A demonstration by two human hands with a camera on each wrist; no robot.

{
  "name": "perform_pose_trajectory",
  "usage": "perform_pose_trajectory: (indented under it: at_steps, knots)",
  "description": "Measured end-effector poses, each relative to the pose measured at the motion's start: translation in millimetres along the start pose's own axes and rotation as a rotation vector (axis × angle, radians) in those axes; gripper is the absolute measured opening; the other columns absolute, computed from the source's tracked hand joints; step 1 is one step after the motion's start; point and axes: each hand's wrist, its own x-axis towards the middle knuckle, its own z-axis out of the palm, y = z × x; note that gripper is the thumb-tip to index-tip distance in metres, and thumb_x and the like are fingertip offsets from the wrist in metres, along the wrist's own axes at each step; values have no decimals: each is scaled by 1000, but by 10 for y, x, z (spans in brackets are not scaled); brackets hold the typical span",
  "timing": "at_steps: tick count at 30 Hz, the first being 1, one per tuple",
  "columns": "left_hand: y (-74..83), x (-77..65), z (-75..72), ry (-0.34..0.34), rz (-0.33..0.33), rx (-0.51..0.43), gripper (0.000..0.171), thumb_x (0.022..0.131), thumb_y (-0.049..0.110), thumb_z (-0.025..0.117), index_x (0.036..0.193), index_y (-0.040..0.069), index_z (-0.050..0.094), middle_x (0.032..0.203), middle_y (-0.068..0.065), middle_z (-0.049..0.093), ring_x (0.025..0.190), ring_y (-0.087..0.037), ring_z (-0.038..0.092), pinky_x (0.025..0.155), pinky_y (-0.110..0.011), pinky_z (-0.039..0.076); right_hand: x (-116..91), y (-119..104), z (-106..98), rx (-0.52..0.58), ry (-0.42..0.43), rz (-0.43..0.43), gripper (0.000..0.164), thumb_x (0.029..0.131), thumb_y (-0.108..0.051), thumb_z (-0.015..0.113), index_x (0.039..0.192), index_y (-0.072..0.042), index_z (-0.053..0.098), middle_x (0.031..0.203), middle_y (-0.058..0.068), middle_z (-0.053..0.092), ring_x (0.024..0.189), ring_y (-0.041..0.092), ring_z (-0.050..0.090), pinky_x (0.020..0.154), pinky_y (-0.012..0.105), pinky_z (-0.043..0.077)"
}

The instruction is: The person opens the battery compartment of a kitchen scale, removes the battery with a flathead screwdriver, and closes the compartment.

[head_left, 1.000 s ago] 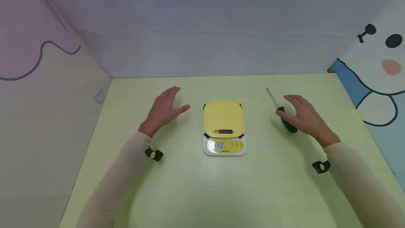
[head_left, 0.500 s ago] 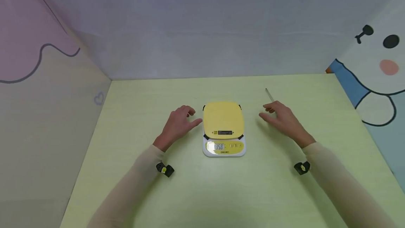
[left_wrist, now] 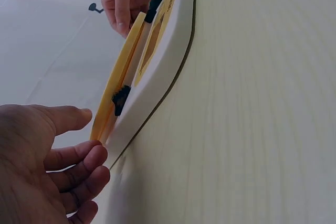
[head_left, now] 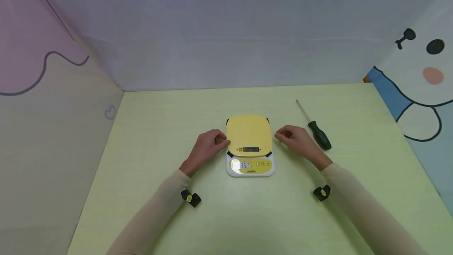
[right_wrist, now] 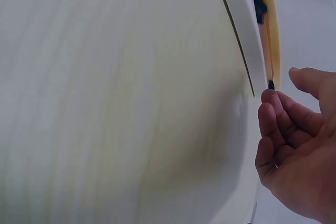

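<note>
A kitchen scale (head_left: 249,131) with a yellow plate and a white base lies flat on the table, its display lit. At its left edge is my left hand (head_left: 209,145), its thumb tip overlapping the plate's rim in the head view. The left wrist view shows a gap between that thumb and bent fingers (left_wrist: 79,169), which come close to the plate; contact is unclear. Just off the right side, my right hand (head_left: 295,139) holds nothing, fingers loosely bent and thumb apart (right_wrist: 307,80). Behind it lies a screwdriver (head_left: 320,135) with a dark green handle.
The pale wooden table (head_left: 170,117) meets a grey back wall (head_left: 226,50). Side panels with cartoon drawings (head_left: 424,101) rise at left and right. A small dark wrist camera (head_left: 191,198) sits on each sleeve.
Both hands have moved inward to the scale's two sides, and their fingers have bent more. The right hand has left the screwdriver, which stays in place. The display's last digit differs.
</note>
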Motion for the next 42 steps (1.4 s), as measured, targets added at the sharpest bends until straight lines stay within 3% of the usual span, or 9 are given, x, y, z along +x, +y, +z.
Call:
perform_pose_trajectory:
  at_steps: [9,17,26,42]
  knots:
    - [12,20,66,-27,-71,-115,22,89,30,72,96,9,70,85,-2,68,76,-14,58,69,-28,47,2,-50,121,120,-36,97,29,94,-29,65,106,-3,70,91,9,69,75,17,55,61,26,46]
    - [14,31,72,-32,-133,-232,22,88,28,73,96,8,71,89,-4,71,80,-15,64,73,-29,51,0,-82,155,196,-30,186,26,94,-29,66,103,-5,72,90,8,68,75,19,51,60,26,43]
    - [37,79,72,-50,-168,-230,21,87,26,74,95,7,72,89,-5,72,79,-14,64,71,-27,50,-24,-149,143,222,-43,294,28,94,-28,65,103,-3,72,94,9,67,80,19,51,64,26,43]
    - [148,249,-9,-69,-194,-262,17,89,24,71,96,9,73,92,-4,72,83,-15,64,69,-25,49,-183,-204,211,408,-38,481,31,92,-30,67,102,0,72,76,-3,63,69,12,50,60,24,41]
